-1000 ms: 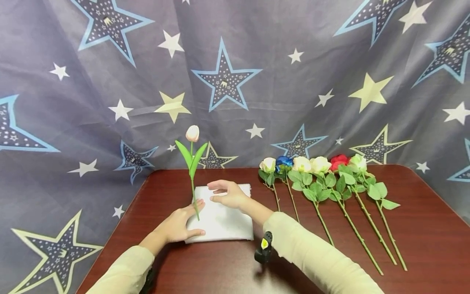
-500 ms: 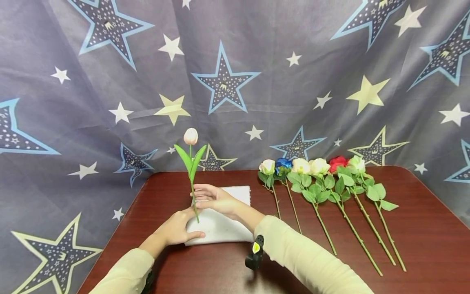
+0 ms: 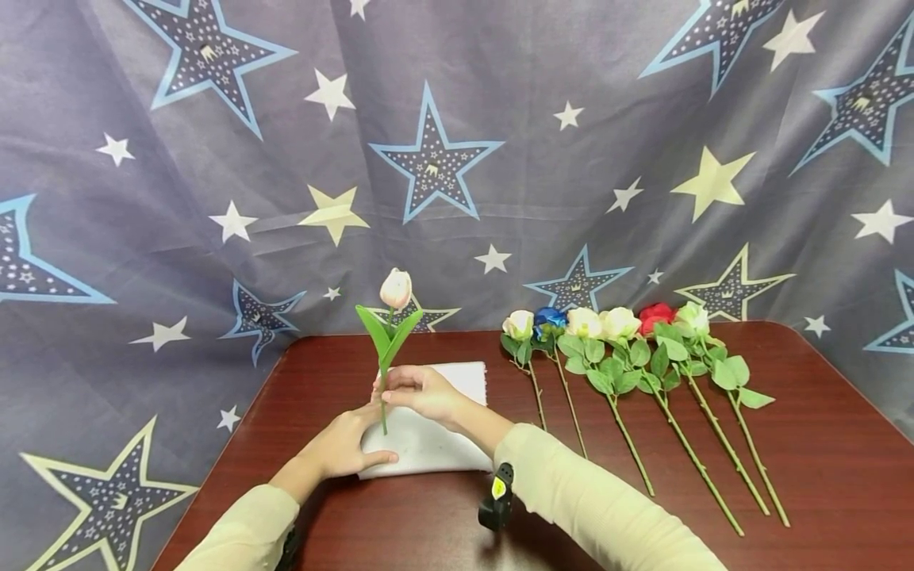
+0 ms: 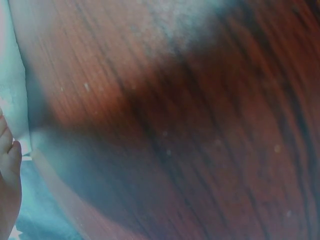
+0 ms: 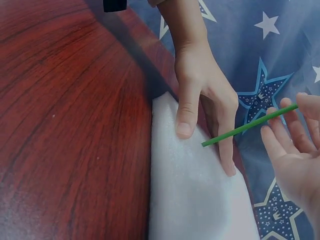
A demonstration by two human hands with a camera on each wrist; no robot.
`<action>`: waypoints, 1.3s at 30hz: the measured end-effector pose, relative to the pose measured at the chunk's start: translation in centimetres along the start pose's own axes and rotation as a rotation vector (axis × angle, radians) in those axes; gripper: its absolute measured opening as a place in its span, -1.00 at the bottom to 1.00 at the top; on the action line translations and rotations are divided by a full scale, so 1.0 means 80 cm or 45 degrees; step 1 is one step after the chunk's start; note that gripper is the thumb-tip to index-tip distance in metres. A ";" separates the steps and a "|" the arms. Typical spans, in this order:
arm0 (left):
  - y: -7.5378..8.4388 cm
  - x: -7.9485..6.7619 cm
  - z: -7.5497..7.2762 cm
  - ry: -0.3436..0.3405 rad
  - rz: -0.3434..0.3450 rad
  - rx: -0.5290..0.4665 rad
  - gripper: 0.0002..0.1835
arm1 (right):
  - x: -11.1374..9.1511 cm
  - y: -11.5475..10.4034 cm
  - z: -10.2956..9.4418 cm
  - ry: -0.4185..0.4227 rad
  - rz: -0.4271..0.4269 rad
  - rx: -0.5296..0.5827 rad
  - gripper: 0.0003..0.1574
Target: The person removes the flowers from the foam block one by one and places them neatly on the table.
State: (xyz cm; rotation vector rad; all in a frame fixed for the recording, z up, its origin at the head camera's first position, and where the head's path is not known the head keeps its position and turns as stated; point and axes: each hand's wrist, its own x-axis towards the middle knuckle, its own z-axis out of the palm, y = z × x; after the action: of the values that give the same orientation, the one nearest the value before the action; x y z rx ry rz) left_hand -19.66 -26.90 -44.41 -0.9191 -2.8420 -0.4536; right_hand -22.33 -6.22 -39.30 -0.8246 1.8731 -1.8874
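An artificial tulip [image 3: 396,289] with a pale pink head and two green leaves stands nearly upright over a white foam-like block [image 3: 435,444]. My right hand [image 3: 428,399] pinches its stem between thumb and fingers. In the right wrist view the lower end of the green stem [image 5: 235,131] meets the block's top, between the left thumb and forefinger. My left hand [image 3: 343,446] rests on the block's left end, fingers extended and thumb spread toward the near edge. Only a sliver of the left hand [image 4: 10,170] enters the left wrist view.
Several artificial roses, among them a blue rose [image 3: 550,321] and a red rose [image 3: 655,317], lie in a row on the right side of the dark red wooden table [image 3: 821,444]. A star-patterned curtain [image 3: 457,198] hangs behind. A black wrist camera [image 3: 495,500] hangs under the right wrist.
My right hand has moved left from above the block to the stem and now pinches it. The tulip's head has shifted right and slightly lower. The left hand stays in place.
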 end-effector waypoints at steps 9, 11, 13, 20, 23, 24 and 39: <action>0.000 -0.001 0.002 -0.047 -0.046 0.003 -0.09 | -0.007 0.004 -0.005 0.059 0.052 0.042 -0.64; 0.000 -0.002 0.003 -0.032 -0.026 0.011 -0.07 | -0.009 0.006 -0.005 0.091 0.065 0.070 -0.65; -0.001 -0.002 0.004 -0.008 0.014 0.005 -0.05 | -0.010 0.008 -0.006 0.115 0.063 0.103 -0.65; -0.002 -0.002 0.004 0.001 0.038 -0.037 -0.04 | -0.012 0.013 -0.013 0.157 0.039 0.196 -0.63; -0.002 -0.001 0.004 -0.006 0.028 -0.040 -0.04 | -0.012 0.014 -0.014 0.167 0.037 0.222 -0.62; -0.003 -0.001 0.004 -0.007 0.026 -0.041 -0.04 | -0.012 0.014 -0.014 0.167 0.035 0.229 -0.62; -0.005 0.002 0.003 0.016 0.063 -0.010 -0.03 | -0.012 0.014 -0.014 0.211 0.004 0.315 -0.62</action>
State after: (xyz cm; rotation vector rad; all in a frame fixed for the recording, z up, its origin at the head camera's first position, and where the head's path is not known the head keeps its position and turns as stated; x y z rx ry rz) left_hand -20.05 -27.02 -44.73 -0.9826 -2.8013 -0.4633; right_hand -22.43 -4.80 -40.53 -0.6008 1.6807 -2.1881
